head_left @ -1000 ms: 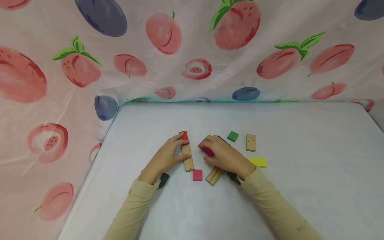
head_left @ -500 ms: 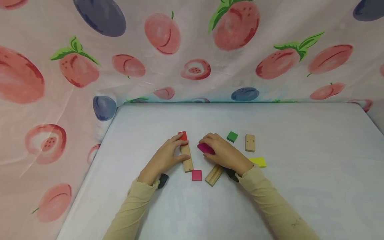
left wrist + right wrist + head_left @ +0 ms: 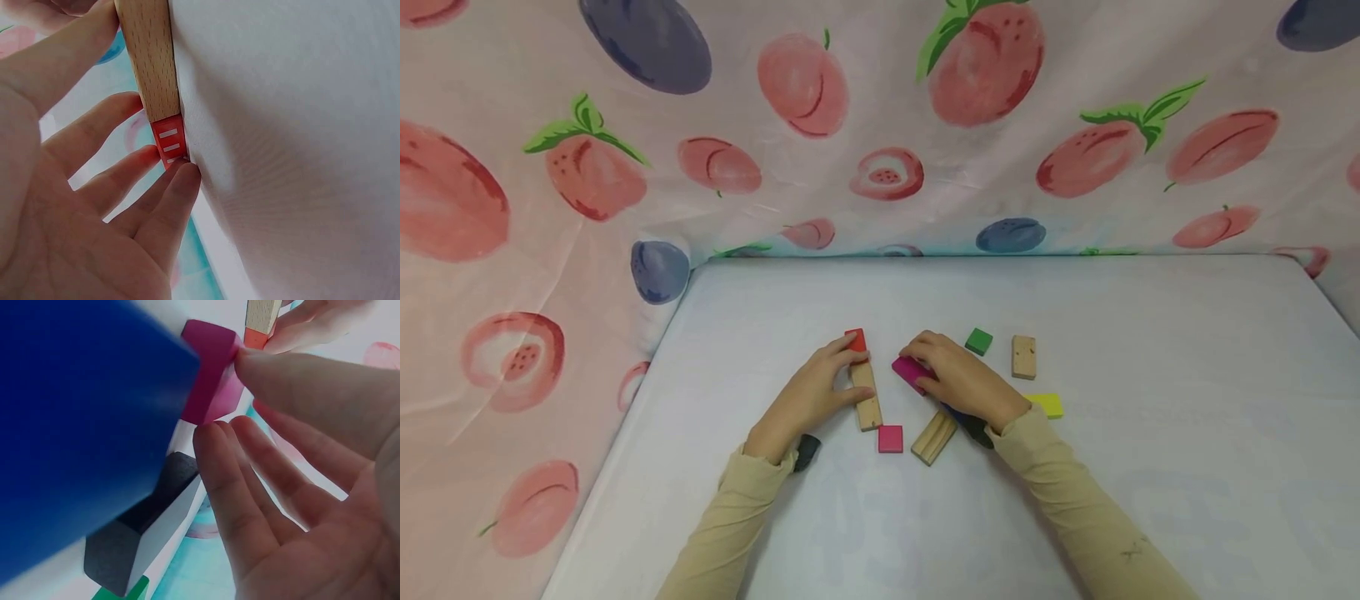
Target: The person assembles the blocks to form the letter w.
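Note:
The left hand (image 3: pixel 811 393) has its thumb and fingers along a row made of a wooden block (image 3: pixel 866 392) and a red block (image 3: pixel 855 340). In the left wrist view the fingertips of the left hand (image 3: pixel 106 181) touch the red block (image 3: pixel 169 139) and the thumb is at the wooden one (image 3: pixel 150 59). A magenta block (image 3: pixel 911 373) is pinched between thumb and fingers of the right hand (image 3: pixel 964 379); the right wrist view shows this magenta block (image 3: pixel 214 372) between the fingertips of the right hand (image 3: pixel 294 469).
Around the right hand lie a green block (image 3: pixel 978 341), a wooden block (image 3: pixel 1024 357), a yellow block (image 3: pixel 1047 406) and a grooved wooden block (image 3: pixel 934 437). A pink square block (image 3: pixel 891 439) sits between the hands. Dark and blue (image 3: pixel 81 419) pieces are near the right hand.
The magenta block in the right hand has turned, and more of its length shows. The left hand has stayed nearly still at the row.

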`<state>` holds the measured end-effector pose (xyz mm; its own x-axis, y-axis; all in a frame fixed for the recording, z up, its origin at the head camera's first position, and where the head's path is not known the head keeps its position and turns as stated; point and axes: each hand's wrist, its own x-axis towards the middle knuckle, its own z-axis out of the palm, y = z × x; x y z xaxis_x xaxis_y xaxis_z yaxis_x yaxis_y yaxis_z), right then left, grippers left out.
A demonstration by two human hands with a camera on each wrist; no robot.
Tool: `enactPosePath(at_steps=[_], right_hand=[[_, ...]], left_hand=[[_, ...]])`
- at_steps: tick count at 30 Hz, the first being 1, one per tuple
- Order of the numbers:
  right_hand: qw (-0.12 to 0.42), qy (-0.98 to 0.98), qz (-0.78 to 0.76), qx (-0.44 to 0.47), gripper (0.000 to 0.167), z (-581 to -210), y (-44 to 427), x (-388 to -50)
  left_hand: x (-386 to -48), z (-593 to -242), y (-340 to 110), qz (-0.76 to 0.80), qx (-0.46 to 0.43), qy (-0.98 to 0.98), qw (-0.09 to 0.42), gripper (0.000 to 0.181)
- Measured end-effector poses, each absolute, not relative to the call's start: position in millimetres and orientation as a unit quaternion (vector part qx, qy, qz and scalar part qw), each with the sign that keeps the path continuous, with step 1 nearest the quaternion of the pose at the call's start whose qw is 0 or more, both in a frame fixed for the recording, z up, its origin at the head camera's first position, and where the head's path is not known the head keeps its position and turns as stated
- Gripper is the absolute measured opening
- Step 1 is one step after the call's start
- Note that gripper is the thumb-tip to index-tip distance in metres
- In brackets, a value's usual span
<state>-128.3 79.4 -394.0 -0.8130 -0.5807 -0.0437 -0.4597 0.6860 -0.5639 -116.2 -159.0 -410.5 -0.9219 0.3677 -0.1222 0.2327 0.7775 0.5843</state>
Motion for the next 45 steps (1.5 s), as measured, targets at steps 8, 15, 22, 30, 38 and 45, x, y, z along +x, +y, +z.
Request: enactPosePath(at_steps=[8,15,22,30,38,45], right_hand=[[0.128,0.912,-0.267,-0.284,0.040,-393.8,76.0,-131.4],[0.142,0.912,-0.244,-0.297,0.046,-391.5,74.1,-133.0],[0.154,0.913,-0.243,-0.290,0.041,-392.3,74.4,-133.7],[0.157,0.910,-0.275,-0.269,0.041,-394.0,76.2,-135.0],[0.161,0.917,-0.284,-0.230,0.041,-392.7,74.1,-132.2],[0.153,0.924,-0.283,-0.207,0.041,-393.3,72.5,-130.9]], left_hand=[[-114.7,-409.4,-161.7,0.293,0.158,0.936,0.118,0.056],[-116.0,-412.1,-162.2,0.294,0.158,0.935,0.121,0.057],[-115.6,-411.2,-161.3,0.294,0.156,0.935,0.126,0.058],[-115.7,-409.9,-160.0,0.298,0.156,0.934,0.123,0.056],[-117.0,-412.9,-159.5,0.295,0.159,0.935,0.119,0.056],[-117.6,-413.3,-158.9,0.294,0.155,0.935,0.121,0.057]])
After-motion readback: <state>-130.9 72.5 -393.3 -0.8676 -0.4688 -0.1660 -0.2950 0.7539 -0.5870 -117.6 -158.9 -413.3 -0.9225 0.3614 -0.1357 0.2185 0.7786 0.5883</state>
